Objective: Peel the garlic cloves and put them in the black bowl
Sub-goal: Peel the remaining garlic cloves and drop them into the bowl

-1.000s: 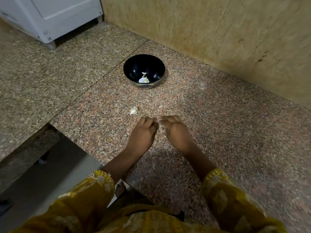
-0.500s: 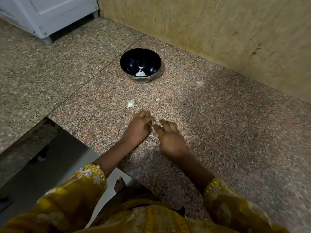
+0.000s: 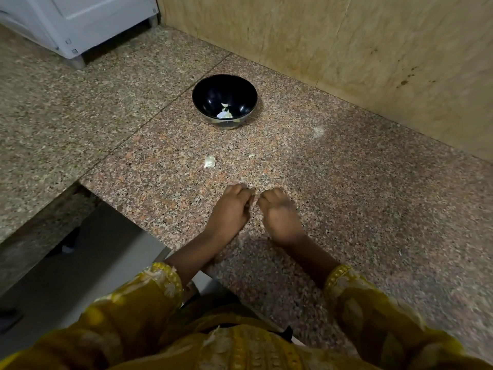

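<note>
Glossy round black bowl (image 3: 213, 92), speckled granite counter (image 3: 346, 188), left hand (image 3: 230, 212) and right hand (image 3: 280, 218) seemingly curled, any hold hidden.

Home kitchen, to judge by the fittings. Speckled pink-and-grey granite worktop (image 3: 373, 209) laid in slabs, running back to a beige stone-faced wall (image 3: 346, 36). White appliance (image 3: 80, 20) on short feet in the far left corner. Signs of cooking as well: black bowl (image 3: 210, 94) holding a few pale bits (image 3: 226, 114), with a loose garlic clove (image 3: 209, 162) and a scrap of skin (image 3: 251, 156) on the stone nearby.
</note>
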